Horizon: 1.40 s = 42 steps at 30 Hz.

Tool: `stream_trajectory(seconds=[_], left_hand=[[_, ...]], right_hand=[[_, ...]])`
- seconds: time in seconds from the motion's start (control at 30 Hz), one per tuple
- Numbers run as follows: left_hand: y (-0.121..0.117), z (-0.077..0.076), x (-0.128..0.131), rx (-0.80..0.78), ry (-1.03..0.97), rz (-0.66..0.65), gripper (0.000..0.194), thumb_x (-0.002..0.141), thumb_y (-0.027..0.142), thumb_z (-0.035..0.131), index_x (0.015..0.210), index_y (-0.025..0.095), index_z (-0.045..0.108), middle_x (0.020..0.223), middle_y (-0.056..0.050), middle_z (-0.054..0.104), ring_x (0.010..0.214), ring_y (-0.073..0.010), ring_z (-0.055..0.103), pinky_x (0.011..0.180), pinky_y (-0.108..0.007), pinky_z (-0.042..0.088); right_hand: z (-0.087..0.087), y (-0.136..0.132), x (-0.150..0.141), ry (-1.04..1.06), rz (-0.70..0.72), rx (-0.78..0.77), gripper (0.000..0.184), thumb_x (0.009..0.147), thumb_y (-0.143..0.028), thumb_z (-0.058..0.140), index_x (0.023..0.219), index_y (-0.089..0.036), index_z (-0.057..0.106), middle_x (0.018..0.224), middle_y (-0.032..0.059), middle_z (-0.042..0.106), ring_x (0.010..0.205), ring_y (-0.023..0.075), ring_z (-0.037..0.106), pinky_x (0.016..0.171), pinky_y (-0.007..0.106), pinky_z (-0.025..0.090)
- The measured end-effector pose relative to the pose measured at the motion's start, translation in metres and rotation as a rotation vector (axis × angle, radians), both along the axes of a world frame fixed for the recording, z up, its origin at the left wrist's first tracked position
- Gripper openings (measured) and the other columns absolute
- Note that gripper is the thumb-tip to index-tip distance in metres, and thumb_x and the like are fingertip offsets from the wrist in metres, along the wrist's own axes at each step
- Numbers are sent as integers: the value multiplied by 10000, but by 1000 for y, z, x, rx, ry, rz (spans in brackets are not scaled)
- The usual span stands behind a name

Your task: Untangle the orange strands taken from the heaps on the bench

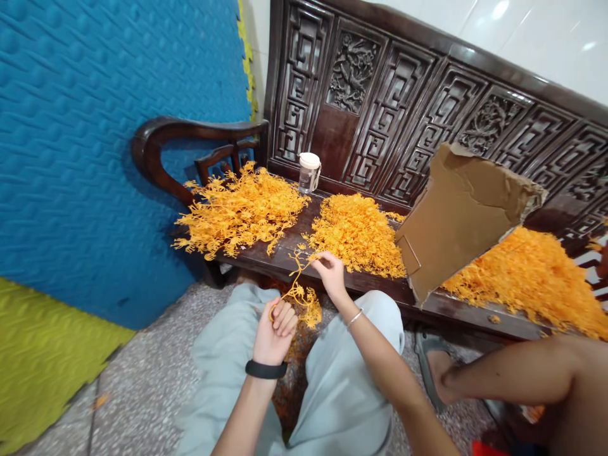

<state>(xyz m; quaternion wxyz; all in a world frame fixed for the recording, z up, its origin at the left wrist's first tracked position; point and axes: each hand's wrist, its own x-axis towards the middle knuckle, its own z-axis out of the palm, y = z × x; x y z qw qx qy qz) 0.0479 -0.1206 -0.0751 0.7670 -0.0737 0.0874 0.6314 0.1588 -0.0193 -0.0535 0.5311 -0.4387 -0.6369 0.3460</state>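
Note:
My left hand (277,329), with a black band at its wrist, is closed in a fist around the stem of an orange plastic flower sprig (298,291). The sprig branches up and to the right, with a clump of blossoms hanging between my knees. Above and to the right, my right hand (329,273) pinches the sprig's upper end with thumb and forefinger. On the bench ahead lie a loose pile of orange sprigs (242,212) at the left and a denser heap of small orange pieces (356,231) in the middle.
A lidded clear cup (309,173) stands at the back of the dark wooden bench (285,248). A cardboard piece (460,209) leans between the middle heap and a larger orange pile (536,278). Another person's bent leg (517,373) is at the right. Blue foam matting (85,126) covers the left side.

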Motion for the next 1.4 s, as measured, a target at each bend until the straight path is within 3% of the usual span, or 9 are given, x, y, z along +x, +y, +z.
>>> stream_trajectory(seconds=[0.1,0.23,0.83,0.93,1.0,1.07,1.2,1.4], left_hand=[[-1,1,12,45,-3,-72,389,850,161,311,462,174,283,382,75,141,273,-52,226,284,-163,189],[-3,5,32,96,-45,-164,384,830,170,356,456,173,271,392,78,119,272,-46,211,284,-156,182],[-4,18,47,128,-85,-254,395,829,176,346,454,178,222,391,78,93,268,-45,141,274,-151,161],[-12,14,45,108,-95,-223,403,803,159,339,438,187,171,393,72,71,281,-53,118,279,-170,163],[-15,10,39,74,-95,-196,403,787,152,344,436,190,150,392,73,54,285,-55,96,281,-179,156],[-15,8,29,32,-86,-160,391,793,144,326,441,191,160,394,75,53,286,-56,83,280,-181,147],[-6,8,8,20,-67,-13,378,819,128,271,455,192,193,388,69,96,284,-65,128,276,-180,159],[0,5,-7,32,-29,55,358,816,125,267,481,199,165,383,67,96,280,-70,145,271,-177,176]], right_hand=[[5,-3,4,-116,-202,161,109,687,-215,510,590,-165,500,615,-15,462,603,103,431,591,221,350],[13,-3,13,-196,-334,267,150,726,-235,459,591,-170,464,621,-13,427,611,107,411,607,227,339],[19,-2,22,-190,-469,337,199,786,-301,420,698,-170,541,724,29,520,716,136,484,690,256,383],[20,20,54,-77,-650,321,216,770,-314,428,714,-150,557,725,38,544,712,139,499,688,261,397],[20,40,89,70,-854,290,246,751,-334,431,721,-129,562,715,49,552,695,147,505,673,274,406],[17,58,125,125,-939,278,263,719,-348,461,787,-117,567,773,61,570,729,156,520,690,285,414],[4,77,161,103,-873,184,323,675,-333,501,904,-106,521,735,44,565,682,134,537,659,264,432],[-2,90,149,-27,-772,97,271,628,-293,559,817,-99,553,786,65,573,647,114,512,649,244,419]])
